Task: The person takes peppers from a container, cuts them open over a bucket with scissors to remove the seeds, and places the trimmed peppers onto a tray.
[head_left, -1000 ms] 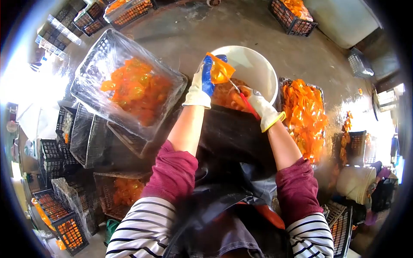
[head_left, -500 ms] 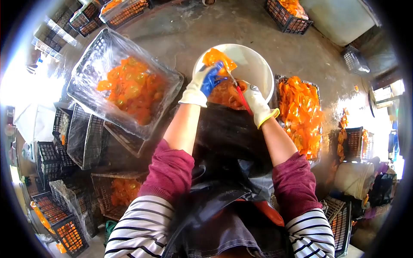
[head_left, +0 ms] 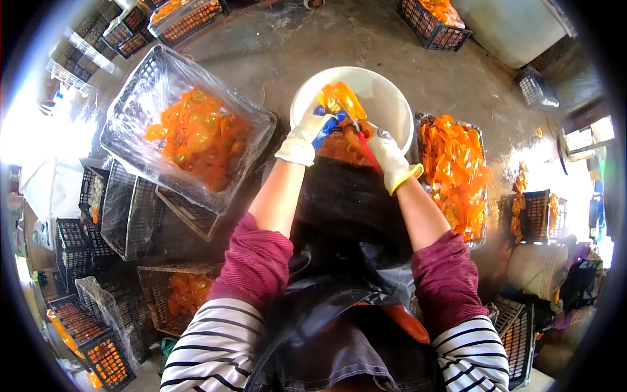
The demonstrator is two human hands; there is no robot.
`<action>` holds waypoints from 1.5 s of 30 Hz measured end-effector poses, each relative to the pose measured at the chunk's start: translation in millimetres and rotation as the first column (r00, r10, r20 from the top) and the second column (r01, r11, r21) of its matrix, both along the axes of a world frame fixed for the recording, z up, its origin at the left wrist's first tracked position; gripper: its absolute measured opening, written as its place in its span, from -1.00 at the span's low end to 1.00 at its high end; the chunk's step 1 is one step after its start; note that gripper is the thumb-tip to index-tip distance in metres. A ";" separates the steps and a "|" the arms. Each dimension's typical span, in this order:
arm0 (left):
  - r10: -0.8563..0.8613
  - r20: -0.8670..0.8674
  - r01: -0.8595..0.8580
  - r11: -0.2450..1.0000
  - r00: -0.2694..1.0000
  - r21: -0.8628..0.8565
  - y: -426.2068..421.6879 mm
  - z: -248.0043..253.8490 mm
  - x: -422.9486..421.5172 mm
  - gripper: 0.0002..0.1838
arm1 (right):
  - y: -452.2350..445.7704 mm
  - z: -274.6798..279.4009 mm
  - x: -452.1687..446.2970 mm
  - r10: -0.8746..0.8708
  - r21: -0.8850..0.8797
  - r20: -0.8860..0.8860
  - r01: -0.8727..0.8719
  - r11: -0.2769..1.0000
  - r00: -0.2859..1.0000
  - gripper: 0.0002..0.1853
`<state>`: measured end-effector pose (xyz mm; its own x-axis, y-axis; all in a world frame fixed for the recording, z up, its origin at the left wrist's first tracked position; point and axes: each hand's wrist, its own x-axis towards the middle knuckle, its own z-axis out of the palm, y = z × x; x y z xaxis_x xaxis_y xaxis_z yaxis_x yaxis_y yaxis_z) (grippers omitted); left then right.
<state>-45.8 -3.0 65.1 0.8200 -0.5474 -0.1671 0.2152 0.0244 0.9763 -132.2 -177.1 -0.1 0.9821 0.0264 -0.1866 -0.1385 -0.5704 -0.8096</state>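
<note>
My left hand point(head_left: 313, 135), in a white and blue glove, pinches a glossy, translucent orange piece point(head_left: 342, 99) above a white tub point(head_left: 400, 98). My right hand point(head_left: 390, 155), in a white glove with a yellow cuff, is closed around a red-handled cutting tool point(head_left: 369, 153). Its narrow metal end meets the lower edge of the orange piece. Whether it is a knife or scissors cannot be made out. More orange pieces point(head_left: 339, 149) lie in the near part of the tub, partly hidden by my hands and the black apron point(head_left: 346, 209).
Left of the tub, a plastic-lined crate point(head_left: 261, 130) holds orange pieces. On the right stands another crate heaped with glossy orange strips point(head_left: 454, 176). Stacked dark crates point(head_left: 134, 209) line the left side. A filled crate point(head_left: 434, 29) sits at the back right.
The orange piece has shifted slightly right and down, turning in my left hand, whose fingers have drawn in around its lower edge. My right hand with the tool has barely moved.
</note>
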 end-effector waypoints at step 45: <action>0.243 0.540 -0.419 0.878 0.806 0.231 51.8 47.7 -15.7 -0.67 | 6.1 55.2 -4.8 -0.738 0.880 0.064 0.310 0.359 0.672 -0.56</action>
<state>-61.4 48.8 112.8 0.9602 -0.2127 0.1812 -0.2449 -0.3287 0.9121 -137.0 -171.0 55.1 0.7938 -0.6081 -0.0015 0.2745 0.3605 -0.8915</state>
